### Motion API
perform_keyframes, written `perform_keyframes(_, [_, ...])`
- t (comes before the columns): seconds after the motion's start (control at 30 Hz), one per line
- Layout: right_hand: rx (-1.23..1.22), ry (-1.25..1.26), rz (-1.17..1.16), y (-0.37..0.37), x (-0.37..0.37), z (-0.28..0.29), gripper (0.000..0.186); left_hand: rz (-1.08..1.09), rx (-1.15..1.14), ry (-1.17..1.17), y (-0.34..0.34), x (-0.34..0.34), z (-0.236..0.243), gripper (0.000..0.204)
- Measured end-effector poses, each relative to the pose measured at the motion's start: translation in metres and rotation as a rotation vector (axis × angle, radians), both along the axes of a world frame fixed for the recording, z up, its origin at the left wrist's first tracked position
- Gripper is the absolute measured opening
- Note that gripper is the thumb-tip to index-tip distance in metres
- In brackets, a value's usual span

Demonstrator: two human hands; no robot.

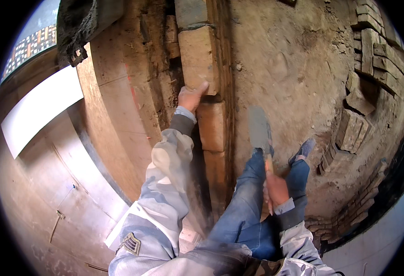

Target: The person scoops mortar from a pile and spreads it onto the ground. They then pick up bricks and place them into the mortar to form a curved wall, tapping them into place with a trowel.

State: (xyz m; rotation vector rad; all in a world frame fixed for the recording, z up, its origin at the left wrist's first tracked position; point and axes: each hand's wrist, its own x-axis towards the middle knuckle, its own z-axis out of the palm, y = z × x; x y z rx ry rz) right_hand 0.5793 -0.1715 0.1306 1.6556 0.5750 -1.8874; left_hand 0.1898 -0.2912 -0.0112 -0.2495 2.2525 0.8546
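Observation:
My left hand is closed on the near end of a tan brick on top of a low brick wall, its thumb lying over the brick's top. A dark gap separates this brick from a more orange brick on the near side, and another brick follows it toward me. On the right, my right hand is wrapped round the wooden handle of a trowel. The grey blade points away from me, above the dirt and beside the wall.
Stacked bricks and loose bricks lie on the dirt floor at the right. Left of the wall run a wooden board and a white panel. A dark, mortar-crusted container hangs into view at upper left.

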Motion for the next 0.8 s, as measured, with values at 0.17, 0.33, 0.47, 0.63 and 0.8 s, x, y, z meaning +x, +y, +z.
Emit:
perform_keyframes(0.17, [0.132, 0.103, 0.091, 0.007, -0.026, -0.010, 0.043, 0.129, 0.348, 0.076, -0.011, -0.003, -0.021, 0.062])
perform_keyframes(0.33, [0.084, 0.117, -0.025, 0.003, -0.047, -0.026, 0.037, 0.115, 0.351, 0.046, 0.007, 0.003, -0.019, 0.063])
perform_keyframes(0.47, [0.048, 0.152, -0.038, 0.002, -0.057, -0.028, 0.036, 0.104, 0.367, 0.053, 0.002, 0.000, -0.019, 0.063])
perform_keyframes(0.63, [0.055, 0.158, -0.002, -0.001, -0.066, -0.032, 0.037, 0.108, 0.376, 0.058, -0.006, -0.002, -0.022, 0.064])
perform_keyframes(0.8, [0.365, 0.238, 0.190, -0.053, -0.082, -0.078, 0.035, 0.095, 0.386, 0.040, 0.006, 0.000, -0.020, 0.064])
